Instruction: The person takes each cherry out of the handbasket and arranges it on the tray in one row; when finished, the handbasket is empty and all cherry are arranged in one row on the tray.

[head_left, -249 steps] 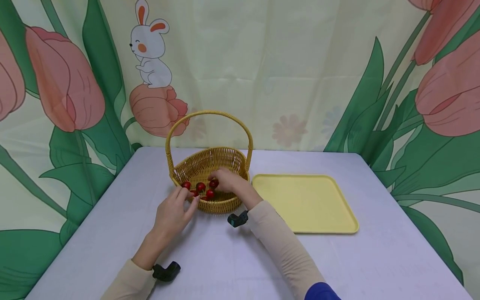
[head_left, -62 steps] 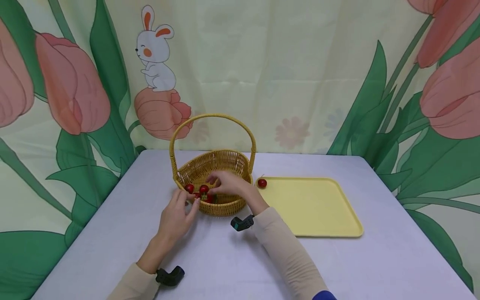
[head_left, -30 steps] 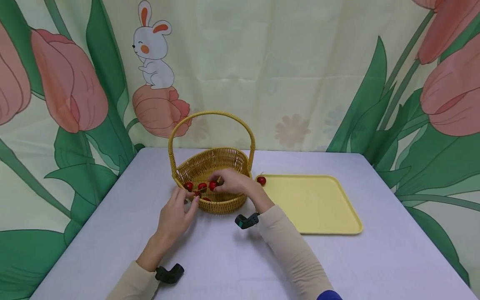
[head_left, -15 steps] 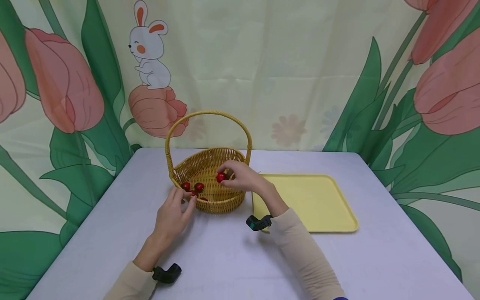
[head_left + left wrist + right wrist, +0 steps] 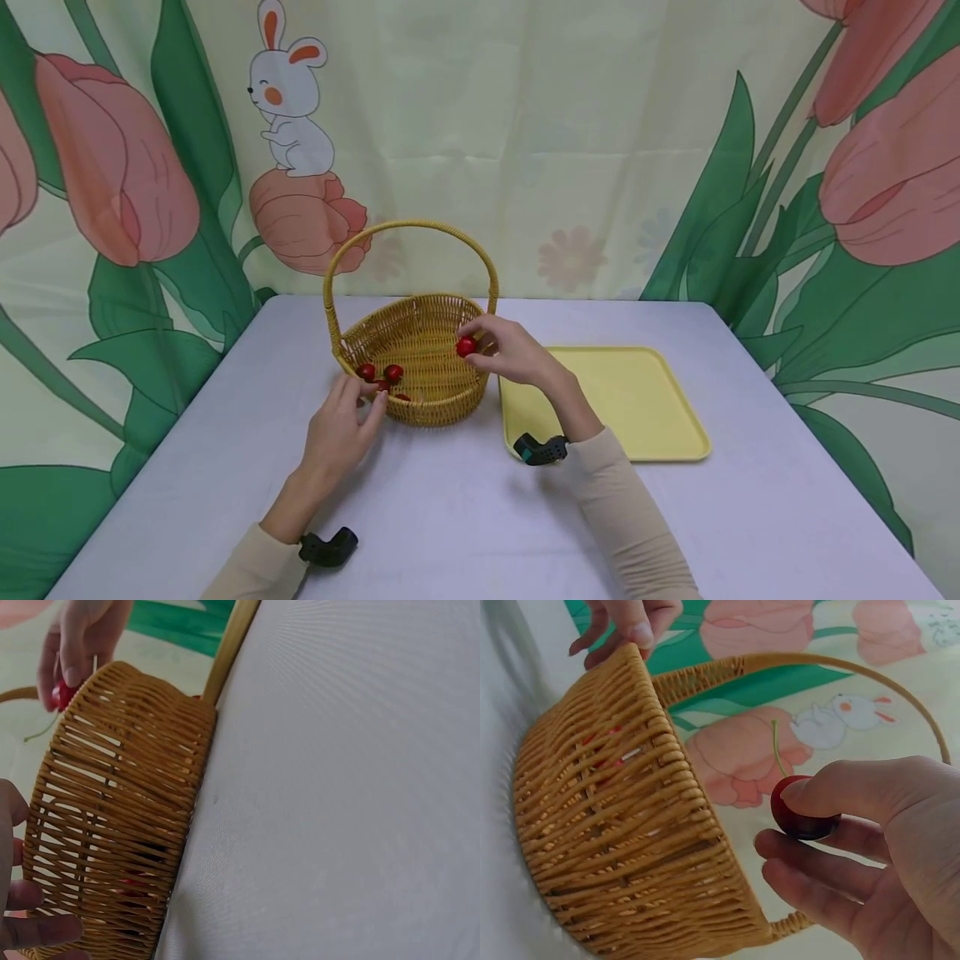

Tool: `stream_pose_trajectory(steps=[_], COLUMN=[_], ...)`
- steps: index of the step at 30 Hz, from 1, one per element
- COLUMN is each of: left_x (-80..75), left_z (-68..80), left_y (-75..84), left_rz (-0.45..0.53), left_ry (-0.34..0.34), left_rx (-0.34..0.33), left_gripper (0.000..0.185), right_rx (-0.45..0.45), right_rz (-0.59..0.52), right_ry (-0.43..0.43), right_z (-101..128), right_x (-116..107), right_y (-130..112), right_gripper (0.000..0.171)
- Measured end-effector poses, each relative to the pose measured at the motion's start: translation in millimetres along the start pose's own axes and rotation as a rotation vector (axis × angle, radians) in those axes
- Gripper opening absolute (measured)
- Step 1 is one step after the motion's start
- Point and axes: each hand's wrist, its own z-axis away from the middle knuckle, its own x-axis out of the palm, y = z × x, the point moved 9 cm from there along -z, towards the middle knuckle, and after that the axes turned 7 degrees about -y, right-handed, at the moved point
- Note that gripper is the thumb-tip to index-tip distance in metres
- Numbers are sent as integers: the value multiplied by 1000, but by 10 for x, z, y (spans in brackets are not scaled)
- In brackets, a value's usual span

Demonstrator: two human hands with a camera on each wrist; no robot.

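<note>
Right fingers pinch a cherry; writing on the backdrop is blurred.

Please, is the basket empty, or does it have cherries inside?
Not empty: in the head view, red cherries lie inside the basket, near the left hand, some partly hidden.

Soft, diffuse light cast faint shadows on the pale lavender-white, cloth-covered table; both wrist views looked dimmer.

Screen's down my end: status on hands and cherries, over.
Right hand pinching one cherry at right side of basket. Left hand holding its near rim. Other cherries inside. Right hand hides far-left corner of tray from head view.
</note>
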Motion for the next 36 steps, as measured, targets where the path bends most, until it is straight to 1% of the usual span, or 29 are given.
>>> stream_pose_trajectory(steps=[4, 11, 15, 21, 25, 27, 29, 33, 36], left_x=[-16, -21, -14, -12, -13, -14, -16, -10, 1], left_z=[7, -11, -18, -12, -9, -8, -6, -2, 3], left_y=[0, 5, 8, 13, 4, 0, 1, 0, -1], left_rz=[1, 5, 5, -1, -4, -3, 0, 5, 8], left_ry=[4, 2, -6, -7, -1, 0, -1, -5, -12], left_rx=[1, 5, 7, 16, 17, 16, 11, 4, -4], left_gripper=[23, 25, 25, 24, 24, 24, 25, 24, 25], right_rx=[-8, 18, 10, -25, -60, -56, -40, 27, 77], right_rz=[-74, -194, -253, -285, -305, -316, -313, -279, -261], right_ry=[18, 54, 122, 239, 287, 306, 322, 346, 345], right_z=[25, 135, 251, 425, 488, 514, 540, 574, 574], right_x=[-64, -256, -441, -728, -844, -879, -902, -920, -896], right_y=[3, 25, 53, 80, 110, 145, 183, 310, 438], right_gripper=[35, 34, 34, 33, 31, 31, 31, 33, 35])
